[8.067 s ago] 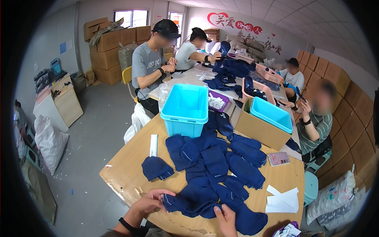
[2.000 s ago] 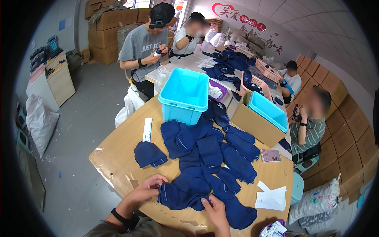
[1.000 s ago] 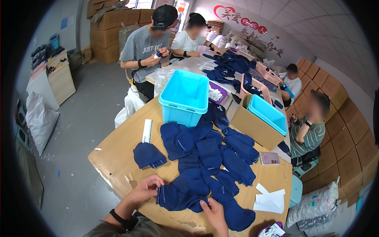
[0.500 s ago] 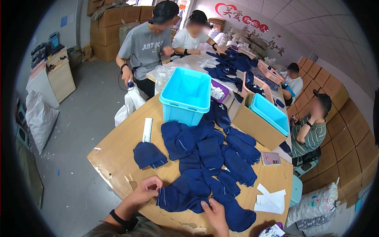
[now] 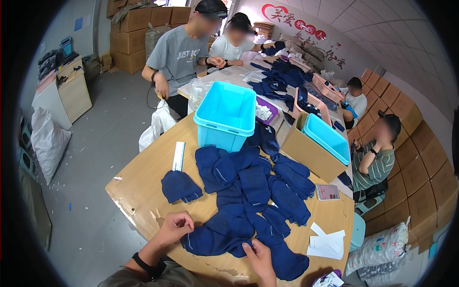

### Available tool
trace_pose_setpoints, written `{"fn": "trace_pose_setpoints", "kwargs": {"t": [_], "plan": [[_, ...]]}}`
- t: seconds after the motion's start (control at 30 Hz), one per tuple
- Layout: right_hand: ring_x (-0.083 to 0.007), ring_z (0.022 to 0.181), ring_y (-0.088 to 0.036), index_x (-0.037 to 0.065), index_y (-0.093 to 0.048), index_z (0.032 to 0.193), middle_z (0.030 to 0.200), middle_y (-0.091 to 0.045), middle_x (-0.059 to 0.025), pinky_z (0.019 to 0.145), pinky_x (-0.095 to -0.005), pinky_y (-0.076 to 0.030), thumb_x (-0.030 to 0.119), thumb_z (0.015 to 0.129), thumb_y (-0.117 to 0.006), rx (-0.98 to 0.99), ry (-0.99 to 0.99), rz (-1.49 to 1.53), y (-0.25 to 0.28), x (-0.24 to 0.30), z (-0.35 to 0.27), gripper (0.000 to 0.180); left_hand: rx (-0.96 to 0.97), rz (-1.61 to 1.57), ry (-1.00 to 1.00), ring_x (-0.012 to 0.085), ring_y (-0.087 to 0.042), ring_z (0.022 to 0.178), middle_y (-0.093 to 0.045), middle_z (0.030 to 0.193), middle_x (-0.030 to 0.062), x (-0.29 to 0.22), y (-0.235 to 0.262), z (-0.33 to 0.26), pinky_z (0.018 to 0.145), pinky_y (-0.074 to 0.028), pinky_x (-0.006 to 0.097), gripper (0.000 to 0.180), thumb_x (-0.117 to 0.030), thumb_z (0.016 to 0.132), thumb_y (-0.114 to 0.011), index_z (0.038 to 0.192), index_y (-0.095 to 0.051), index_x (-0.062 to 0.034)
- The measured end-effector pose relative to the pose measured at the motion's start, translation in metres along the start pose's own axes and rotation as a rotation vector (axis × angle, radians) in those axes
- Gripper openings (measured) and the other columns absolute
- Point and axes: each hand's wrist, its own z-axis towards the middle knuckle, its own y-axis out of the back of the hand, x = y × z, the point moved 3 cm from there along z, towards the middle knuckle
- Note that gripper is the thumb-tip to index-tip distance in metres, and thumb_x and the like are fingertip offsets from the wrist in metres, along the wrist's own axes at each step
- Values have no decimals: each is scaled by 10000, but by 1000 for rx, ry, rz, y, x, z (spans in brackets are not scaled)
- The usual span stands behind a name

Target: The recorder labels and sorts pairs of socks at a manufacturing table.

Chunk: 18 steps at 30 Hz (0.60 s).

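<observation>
A navy-blue knitted cloth piece [image 5: 217, 234] lies spread on the near part of the table. My right hand [image 5: 259, 259] grips its near edge, thumb on top and fingers underneath. By its left end my left hand [image 5: 175, 226] is curled in a pinch; whatever may be between the fingertips is too small to make out. Several more navy knitted pieces [image 5: 253, 186] with thin pale stripes are heaped just beyond. A separate folded navy stack [image 5: 180, 186] sits at the left, beside a white ruler-like strip [image 5: 179, 156].
A turquoise bin [image 5: 224, 119] stands behind the heap, with a cardboard box [image 5: 308, 153] holding another bin to its right. A phone [image 5: 328, 192] and white paper slips [image 5: 326, 243] lie at the right of the wooden table [image 5: 138, 191]. Several people work around the far tables.
My left hand has shifted slightly left and up, and the cloth's left end now reaches farther left. My right hand has barely moved. The standing person's hands have moved.
</observation>
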Motion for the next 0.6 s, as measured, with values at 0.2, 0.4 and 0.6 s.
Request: {"fn": "trace_pose_setpoints", "kwargs": {"t": [0.2, 0.4, 0.6], "plan": [[-16, 622, -406, 8, -555, 765, 655, -473, 58, 534, -207, -380, 121, 921, -636, -3, -14, -30, 2, -9, 1, 209, 11, -22, -18, 35, -464, 641, -497, 695, -34, 0, -5, 3, 596, -400, 205, 137, 111, 779, -619, 803, -594, -21], [-16, 623, -402, 2, -551, 769, 657, -471, 56, 537, -202, -363, 117, 917, -639, -12, -23, -23, 1, -6, 0, 207, 34, 44, -27, 52, -509, 722, -547, 815, -16, 3, -2, 0, 620, -397, 203, 155, 102, 748, -647, 774, -594, -42], [-15, 634, -415, -5, -551, 784, 668, -480, 57, 551, -196, -375, 111, 920, -632, -3, -36, 9, 0, -1, -1, 196, 84, 139, -76, 71, -514, 735, -532, 849, 11, 0, -5, 1, 634, -395, 213, 148, 120, 756, -620, 801, -599, -20]]}}
